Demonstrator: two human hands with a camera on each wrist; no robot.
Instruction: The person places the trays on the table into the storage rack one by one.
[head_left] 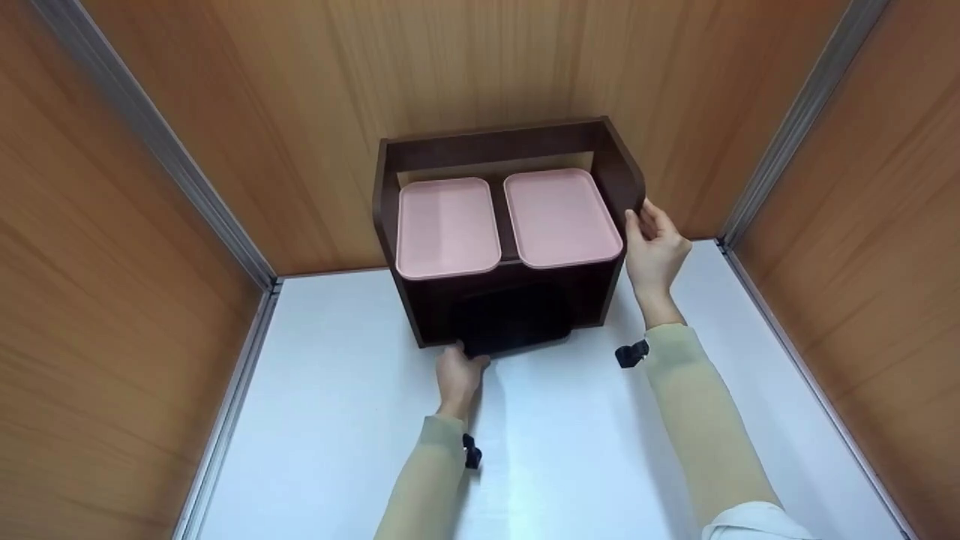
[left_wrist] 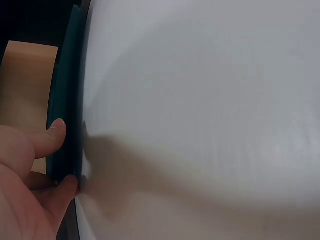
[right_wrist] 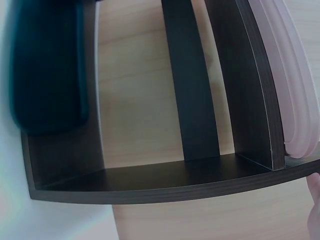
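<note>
Sleeved forearms reach forward over the white tabletop, each with a small black camera strapped at the wrist. Furthest left, the left hand pinches the near rim of a black tray that sits in the lower compartment of a dark brown wooden shelf unit; the left wrist view shows the thumb on top of the rim and a finger beneath it. Just beyond and above that hand, two pink trays lie side by side on the top shelf. To the right, the right hand has its fingers curled round the front edge of the unit's side panel, steadying it.

Judging from this, the tray is best drawn straight toward the left hand's own wrist, kept level so that its rim clears the shelf above. Firm bracing from the right hand matters, lest the unit slide and the pink trays shift.
</note>
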